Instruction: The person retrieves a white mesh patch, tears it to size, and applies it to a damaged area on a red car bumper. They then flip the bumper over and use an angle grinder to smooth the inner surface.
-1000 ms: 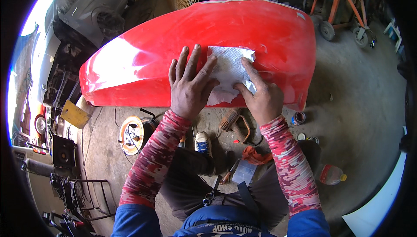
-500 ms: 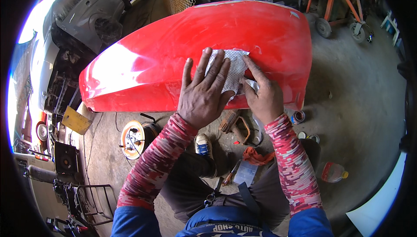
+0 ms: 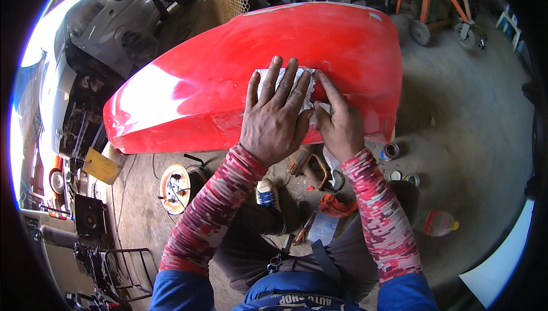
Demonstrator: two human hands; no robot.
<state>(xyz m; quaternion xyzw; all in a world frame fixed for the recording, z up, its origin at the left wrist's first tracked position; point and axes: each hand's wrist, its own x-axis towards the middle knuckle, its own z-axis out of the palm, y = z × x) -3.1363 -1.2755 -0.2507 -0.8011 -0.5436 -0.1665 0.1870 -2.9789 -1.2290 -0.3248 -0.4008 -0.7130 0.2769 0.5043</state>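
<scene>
Your left hand (image 3: pixel 273 114) lies flat with its fingers slightly apart over a white textured sheet (image 3: pixel 310 93), which sits on the near, middle part of a large red panel (image 3: pixel 319 31); the broad palm likely spreads your pressure and keeps the sheet against the curve. Your right hand (image 3: pixel 341 120) is just to the right, thumb and forefinger wide apart at the sheet's right edge, perhaps to steady that side; its other fingers are hidden, so whether they grip anything you cannot tell from here. The panel lies crosswise before you, probably so that both hands reach its face easily, though what bears it is hidden. On the concrete floor (image 3: pixel 456 111), a cable reel (image 3: pixel 174 188) stands to the left, while a small can (image 3: pixel 390 151), an orange-red rag (image 3: pixel 337 205) and a clear bottle (image 3: pixel 439 223) lie nearer on the right, seemingly left within reach.
</scene>
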